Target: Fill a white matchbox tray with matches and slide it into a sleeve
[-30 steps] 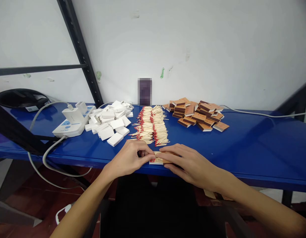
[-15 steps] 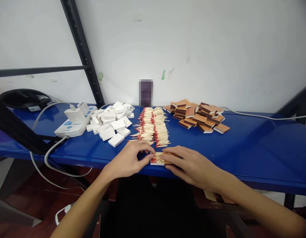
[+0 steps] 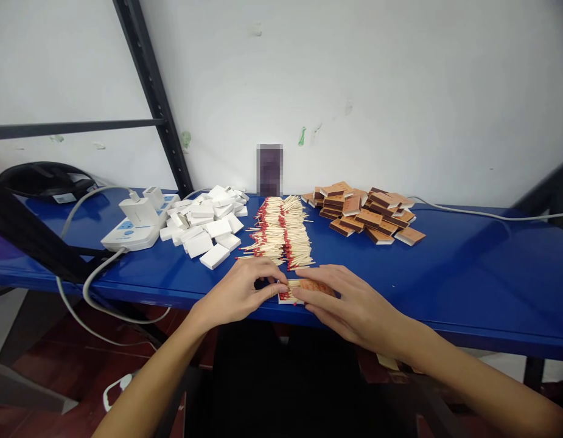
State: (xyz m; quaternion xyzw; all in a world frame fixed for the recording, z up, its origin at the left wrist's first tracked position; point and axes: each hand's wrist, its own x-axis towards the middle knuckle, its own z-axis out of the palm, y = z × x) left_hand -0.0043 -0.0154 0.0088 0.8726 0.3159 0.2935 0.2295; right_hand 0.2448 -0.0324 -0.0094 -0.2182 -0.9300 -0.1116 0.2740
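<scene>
A partly open matchbox lies at the front edge of the blue shelf, its printed sleeve to the right and its white tray to the left. Red-headed matches fill the exposed tray, and one head pokes over its front side. My left hand pinches at the matches, thumb and forefinger together at the tray's left end. Around the sleeve, my right hand is closed, its fingertips reaching over the matches. Just behind lie two rows of loose matches.
White trays are heaped at the left, and printed matchbox sleeves at the right. A power strip with plugs and cables sits further left, beside a black rack post. The blue shelf meets a white wall behind.
My left fingertips have shifted slightly right, over the matches. My right fingertips have crept left along the box, and a match head now sticks out over the tray's front side.
</scene>
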